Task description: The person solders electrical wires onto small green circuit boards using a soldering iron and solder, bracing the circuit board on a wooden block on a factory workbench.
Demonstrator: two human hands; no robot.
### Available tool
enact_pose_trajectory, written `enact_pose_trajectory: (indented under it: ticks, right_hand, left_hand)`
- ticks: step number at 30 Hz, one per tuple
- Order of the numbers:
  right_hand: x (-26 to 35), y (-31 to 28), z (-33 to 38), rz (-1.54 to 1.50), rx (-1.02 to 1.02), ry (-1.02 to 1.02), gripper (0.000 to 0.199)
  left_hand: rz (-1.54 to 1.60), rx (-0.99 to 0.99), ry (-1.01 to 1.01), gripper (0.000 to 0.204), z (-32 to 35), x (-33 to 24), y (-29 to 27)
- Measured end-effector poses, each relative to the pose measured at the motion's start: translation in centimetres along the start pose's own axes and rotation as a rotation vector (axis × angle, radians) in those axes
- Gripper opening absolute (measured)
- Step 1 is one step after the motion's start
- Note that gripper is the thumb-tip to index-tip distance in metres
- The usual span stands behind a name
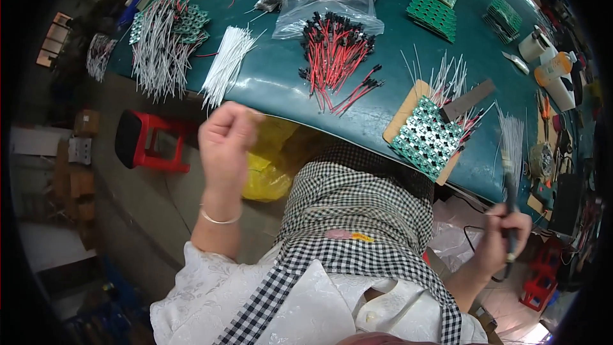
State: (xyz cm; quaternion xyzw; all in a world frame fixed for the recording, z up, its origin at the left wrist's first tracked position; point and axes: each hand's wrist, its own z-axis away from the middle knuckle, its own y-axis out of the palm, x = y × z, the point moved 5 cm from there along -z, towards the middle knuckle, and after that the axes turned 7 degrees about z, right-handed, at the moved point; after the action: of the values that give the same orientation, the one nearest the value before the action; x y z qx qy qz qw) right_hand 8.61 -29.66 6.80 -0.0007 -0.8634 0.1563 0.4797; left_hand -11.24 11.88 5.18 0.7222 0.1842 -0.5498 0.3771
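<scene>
My right hand (501, 239) is wrapped round a soldering iron (511, 198) with a dark handle, held upright off the table's right front edge. Its black cable hangs below the hand. My left hand (227, 144) is closed with thumb and fingers together, just in front of a bundle of white wires (227, 61). Whatever it may hold is too small to make out. Between the hands, a green circuit board panel (429, 137) lies on a brown board (399, 115), with white and red wires standing out behind it. A grey flat bar (468, 100) rests across the panel's far corner.
Red wires with black connectors (335, 54) are heaped mid-table. Wired boards (163, 45) hang over the left edge. Plastic bags (332, 0) and green panels (431, 16) lie farther back. At right are an orange-labelled bottle (554, 69) and thin wires (511, 137). A red stool (153, 140) stands left.
</scene>
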Motion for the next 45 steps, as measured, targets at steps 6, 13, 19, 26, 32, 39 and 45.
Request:
enact_pose_trajectory:
  ticks: [6,13,19,26,32,39,45]
  right_hand:
    - [1.3,-4.0,-0.8,0.11,-0.069,-0.097,0.031]
    - [6.7,11.4,-0.5,0.108,0.428,-0.336,0.019]
    - [5.1,8.3,-1.4,0.22,0.318,-0.313,0.02]
    - [2.4,4.5,-2.5,0.247,0.277,-0.23,0.021]
    - [1.2,3.2,-2.8,0.271,0.24,-0.185,0.019]
    - [0.7,1.3,-3.4,0.281,0.233,-0.148,0.023]
    - [1.4,-0.1,-3.8,0.295,0.203,-0.211,0.017]
  left_hand:
    - [-1.41,0.542,-0.051,0.01,1.2,1.3,-2.4]
    - [-0.241,0.949,0.213,0.029,5.8,4.2,16.1]
    - [-0.184,0.984,-0.254,0.017,3.9,4.7,14.8]
    - [-0.327,0.941,-0.408,0.016,2.4,4.6,10.3]
    - [-0.494,0.922,-0.52,0.012,1.4,5.6,6.6]
    - [-0.968,0.965,-0.348,0.007,1.0,5.6,4.8]
    - [-1.295,0.945,-0.542,0.013,0.4,6.7,2.8]
